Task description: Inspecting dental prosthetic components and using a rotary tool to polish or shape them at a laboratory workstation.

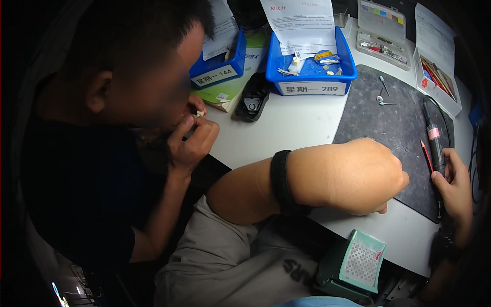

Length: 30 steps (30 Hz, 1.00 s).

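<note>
My right hand (452, 187) grips the lower part of a slim black rotary handpiece (434, 137) with a pink band, at the right edge of the dark mat. A red pencil (426, 154) lies just left of it. My left hand (376, 176) is closed in a fist over the mat's near edge, back of the hand up. Its fingers are mostly tucked out of sight, so whatever it may hold is hidden. On the mat beyond it lie small metal burs (384, 86) and a little round disc (379, 99).
At left, a person's hands (192, 138) hold a small cream piece (200, 113). Blue trays (312, 78) with papers, a black case (253, 97), a tool box (382, 48) and a white pencil box (444, 97) stand behind. A green perforated box (364, 258) sits below the table edge.
</note>
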Each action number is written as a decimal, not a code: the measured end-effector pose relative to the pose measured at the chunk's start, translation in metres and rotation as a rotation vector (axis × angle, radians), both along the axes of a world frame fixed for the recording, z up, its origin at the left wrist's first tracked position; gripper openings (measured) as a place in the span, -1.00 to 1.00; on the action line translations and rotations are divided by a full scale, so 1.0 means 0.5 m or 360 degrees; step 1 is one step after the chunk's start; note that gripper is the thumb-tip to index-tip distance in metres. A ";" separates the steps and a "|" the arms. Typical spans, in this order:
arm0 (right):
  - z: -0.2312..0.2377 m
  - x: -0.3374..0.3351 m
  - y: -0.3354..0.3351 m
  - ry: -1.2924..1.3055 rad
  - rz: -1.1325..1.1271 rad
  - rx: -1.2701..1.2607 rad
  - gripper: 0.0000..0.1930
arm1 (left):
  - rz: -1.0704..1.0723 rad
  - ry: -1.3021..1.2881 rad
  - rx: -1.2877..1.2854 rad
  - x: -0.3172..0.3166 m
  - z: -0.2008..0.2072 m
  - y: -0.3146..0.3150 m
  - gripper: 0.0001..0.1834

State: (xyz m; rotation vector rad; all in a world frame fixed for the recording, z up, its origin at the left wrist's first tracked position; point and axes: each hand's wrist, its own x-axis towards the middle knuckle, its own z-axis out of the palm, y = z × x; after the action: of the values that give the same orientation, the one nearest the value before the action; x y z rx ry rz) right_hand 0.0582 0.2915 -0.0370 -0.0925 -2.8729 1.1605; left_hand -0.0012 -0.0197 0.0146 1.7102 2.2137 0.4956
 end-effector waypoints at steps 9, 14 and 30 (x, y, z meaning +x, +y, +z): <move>0.023 0.003 -0.010 -0.0077 -0.0034 0.0026 -0.63 | 0.0010 -0.0048 0.0005 0.000 -0.001 0.000 -0.70; 0.034 0.007 -0.017 0.0014 0.0047 0.0237 -0.56 | -0.0048 -0.0082 -0.0001 -0.007 0.002 0.006 -0.68; 0.093 0.009 -0.034 -0.0264 0.0053 0.0351 -0.49 | 0.0083 -0.0250 0.0621 -0.032 0.026 0.099 -0.87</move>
State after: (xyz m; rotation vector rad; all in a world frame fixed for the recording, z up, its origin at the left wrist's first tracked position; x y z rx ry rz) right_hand 0.0628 0.2746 0.0097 -0.1400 -3.1381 0.8705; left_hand -0.0174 0.0300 0.0278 1.7205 2.1553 1.0963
